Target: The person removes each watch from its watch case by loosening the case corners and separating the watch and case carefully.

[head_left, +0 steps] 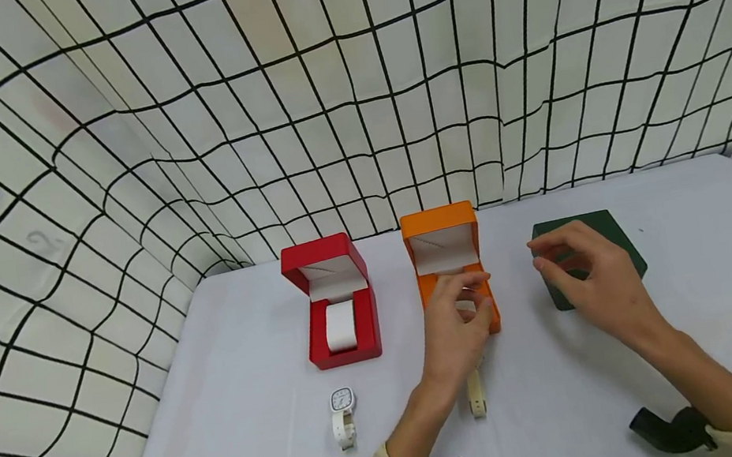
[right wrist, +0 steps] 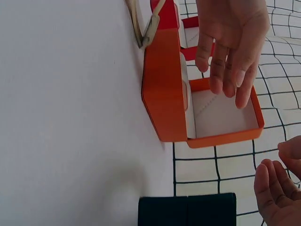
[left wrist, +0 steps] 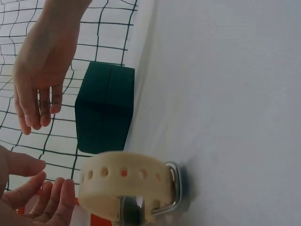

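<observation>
Left hand (head_left: 452,331) hovers empty, fingers loosely bent, by the open square orange box (head_left: 442,247); right hand (head_left: 605,282), also empty, arches by the boxy dark-green case (left wrist: 106,110), right.

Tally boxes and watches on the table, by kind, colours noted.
Boxes: 3 (red box, open; orange box, open; green box, closed)
Watches: 2 (white watch; cream watch)
Total: 5. Inside of the green box isn't visible, so anything in there isn't counted.
</observation>
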Demonstrator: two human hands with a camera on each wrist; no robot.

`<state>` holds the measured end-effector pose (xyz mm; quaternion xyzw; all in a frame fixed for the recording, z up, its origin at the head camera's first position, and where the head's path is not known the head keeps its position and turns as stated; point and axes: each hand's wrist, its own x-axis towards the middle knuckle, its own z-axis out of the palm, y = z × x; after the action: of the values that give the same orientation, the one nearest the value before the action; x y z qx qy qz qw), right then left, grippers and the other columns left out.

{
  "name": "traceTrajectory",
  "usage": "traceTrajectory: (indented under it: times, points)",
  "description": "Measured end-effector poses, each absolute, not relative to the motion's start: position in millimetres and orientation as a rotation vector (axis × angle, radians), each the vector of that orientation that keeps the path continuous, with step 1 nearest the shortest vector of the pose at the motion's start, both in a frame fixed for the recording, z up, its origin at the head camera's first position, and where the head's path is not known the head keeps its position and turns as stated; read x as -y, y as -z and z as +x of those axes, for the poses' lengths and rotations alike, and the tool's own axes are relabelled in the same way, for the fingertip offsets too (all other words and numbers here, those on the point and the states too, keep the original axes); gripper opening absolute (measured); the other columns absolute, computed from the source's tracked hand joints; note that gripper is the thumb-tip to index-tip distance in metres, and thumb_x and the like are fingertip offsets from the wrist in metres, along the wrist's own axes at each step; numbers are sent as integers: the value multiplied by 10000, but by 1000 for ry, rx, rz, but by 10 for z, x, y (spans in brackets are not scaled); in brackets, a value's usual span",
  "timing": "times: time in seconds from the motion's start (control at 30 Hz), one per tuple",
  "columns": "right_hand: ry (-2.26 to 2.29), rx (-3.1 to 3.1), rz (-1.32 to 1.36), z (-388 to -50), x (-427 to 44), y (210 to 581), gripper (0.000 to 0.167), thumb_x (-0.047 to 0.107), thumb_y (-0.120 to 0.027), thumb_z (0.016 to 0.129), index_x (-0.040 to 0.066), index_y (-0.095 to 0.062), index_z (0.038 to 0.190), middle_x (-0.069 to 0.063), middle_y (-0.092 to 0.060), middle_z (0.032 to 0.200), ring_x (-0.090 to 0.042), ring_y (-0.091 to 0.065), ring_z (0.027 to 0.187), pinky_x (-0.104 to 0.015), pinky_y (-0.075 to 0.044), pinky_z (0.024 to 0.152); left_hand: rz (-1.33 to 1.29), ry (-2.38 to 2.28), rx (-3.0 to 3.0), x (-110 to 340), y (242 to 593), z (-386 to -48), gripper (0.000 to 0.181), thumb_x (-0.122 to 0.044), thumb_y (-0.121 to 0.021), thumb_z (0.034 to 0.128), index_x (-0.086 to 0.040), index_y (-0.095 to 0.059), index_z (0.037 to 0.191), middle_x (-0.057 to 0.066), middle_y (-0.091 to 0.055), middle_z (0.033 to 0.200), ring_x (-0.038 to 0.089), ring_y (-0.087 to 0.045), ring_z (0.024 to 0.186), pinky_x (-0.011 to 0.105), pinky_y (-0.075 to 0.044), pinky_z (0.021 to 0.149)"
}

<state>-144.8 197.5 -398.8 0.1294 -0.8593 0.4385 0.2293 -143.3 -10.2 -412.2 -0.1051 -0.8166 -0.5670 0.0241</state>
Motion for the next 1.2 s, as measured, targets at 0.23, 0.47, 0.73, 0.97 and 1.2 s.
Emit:
traceTrajectory:
  times: [0.23, 0.47, 0.73, 0.97, 1.2]
  points:
    - [-1211, 2369, 302, -1458, -2123, 3969, 252, 83, -741, 959, 126, -732, 1207, -25, -682, 1133, 114, -551, 977, -20, -446, 834, -335, 1794, 2502, 8, 4122, -1414, 271, -58, -715, 963, -119, -731, 1226, 62, -663, 1178, 92, -648, 990, 149, -574, 805]
    - [-1174, 2371, 259, -1493, -2258, 3982, 258, 88, -743, 957, 121, -730, 1212, -13, -663, 1096, 95, -552, 965, -18, -425, 825, -352, 1844, 2513, -59, 4126, -1392, 280, -81, -700, 978, -125, -719, 1254, 63, -655, 1220, 139, -668, 1059, 145, -568, 850]
    - [-1162, 2353, 231, -1529, -2416, 3994, 238, 79, -756, 942, 97, -741, 1179, -10, -637, 1069, 71, -553, 934, -19, -421, 792, -339, 1861, 2548, -137, 4137, -1384, 302, -99, -691, 987, -122, -700, 1288, 11, -649, 1233, 180, -677, 1125, 150, -551, 875]
    - [-1129, 2375, 202, -1593, -2559, 4050, 264, 71, -794, 906, 101, -751, 1165, 53, -605, 1087, 61, -526, 883, -57, -406, 765, -313, 1872, 2567, -190, 4163, -1372, 305, -100, -699, 981, -136, -696, 1284, 41, -649, 1268, 192, -689, 1138, 153, -544, 879]
    - [-1076, 2403, 137, -1625, -2662, 4085, 290, 118, -835, 875, 95, -756, 1153, -13, -583, 1158, 105, -411, 1018, -153, -336, 807, -291, 1880, 2592, -244, 4179, -1353, 313, -107, -702, 981, -137, -689, 1293, 3, -644, 1295, 162, -682, 1135, 153, -545, 867]
